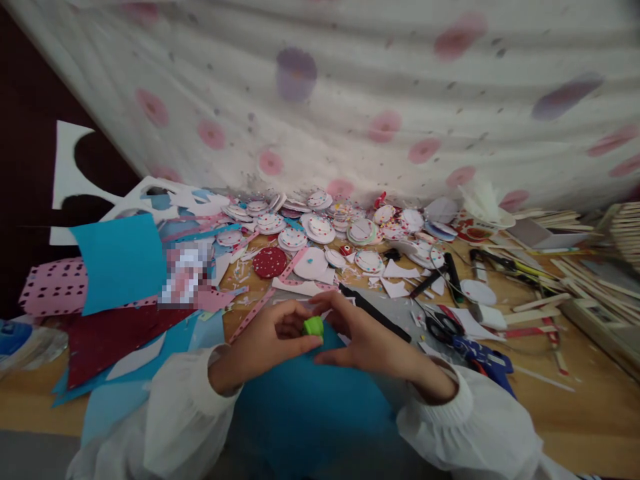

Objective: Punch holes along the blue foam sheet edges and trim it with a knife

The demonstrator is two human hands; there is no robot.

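My left hand [274, 340] pinches a small bright green lump [313, 326] between its thumb and fingers. Whether the lump is clay, foam or folded paper I cannot make out. My right hand [356, 330] is close beside it, its fingertips near those of my left hand. Its fingers arch over, with the thumb held apart from them, and nothing shows in its grasp. Under both hands is a smooth blue surface [310, 407], blurred towards the bottom. A long black bar-like tool [377, 313] lies just beyond my right hand.
Stacked white paper discs [319, 229] with coloured dots line the back, before a flowered curtain [320, 100]. Blue paper [120, 263] and dark red sheets [115, 343] lie left. Scissors [444, 325], a blue glue gun [483, 357] and wooden sticks [595, 287] lie right.
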